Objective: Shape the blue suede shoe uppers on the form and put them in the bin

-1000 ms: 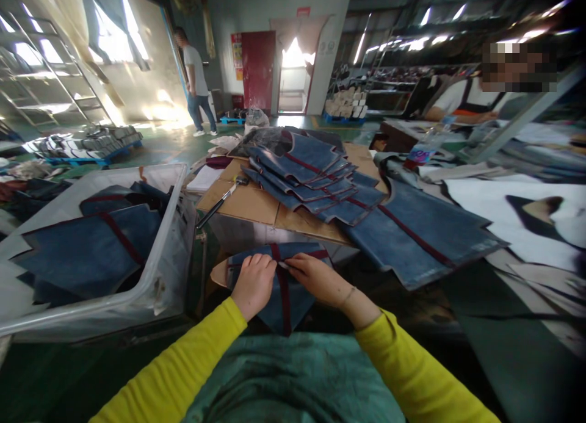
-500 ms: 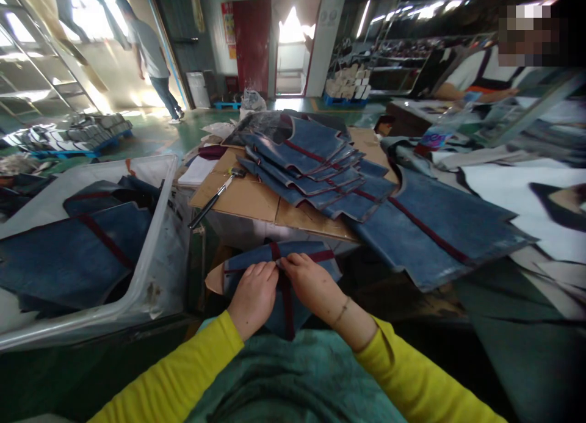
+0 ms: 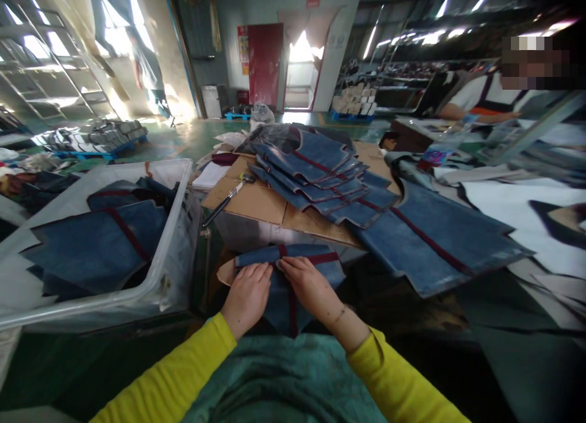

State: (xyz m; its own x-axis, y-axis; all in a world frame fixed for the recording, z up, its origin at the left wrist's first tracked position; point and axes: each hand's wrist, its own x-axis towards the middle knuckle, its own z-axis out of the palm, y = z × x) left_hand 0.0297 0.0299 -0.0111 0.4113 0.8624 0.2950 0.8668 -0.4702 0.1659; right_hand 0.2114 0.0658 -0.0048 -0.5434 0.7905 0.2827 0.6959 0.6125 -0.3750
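A blue leather-like piece (image 3: 278, 316) with dark red strips (image 3: 293, 313) crossing on it lies in front of my lap, below the cardboard's near edge. My left hand (image 3: 248, 298) is on its left half, fingers close together along the horizontal strip, thumb not visible. My right hand (image 3: 314, 289) grips the piece just right of the crossing, its fingers bent and fingertips close to those of my left hand. At the left end of the piece a tan flap (image 3: 226, 271) sticks out. What lies under my fingers is hidden.
Several similar blue pieces (image 3: 315, 160) are stacked on cardboard (image 3: 249, 200), beside a hammer (image 3: 229, 200). More lie in a white plastic bin (image 3: 160, 252) at left. A larger blue panel (image 3: 439, 234) spreads rightward. One person (image 3: 489, 96) is at right; another (image 3: 149, 69) is far left.
The view has tilted up and turned slightly left. My left fingers have moved a little left, away from my right fingertips. The person in the background has moved.
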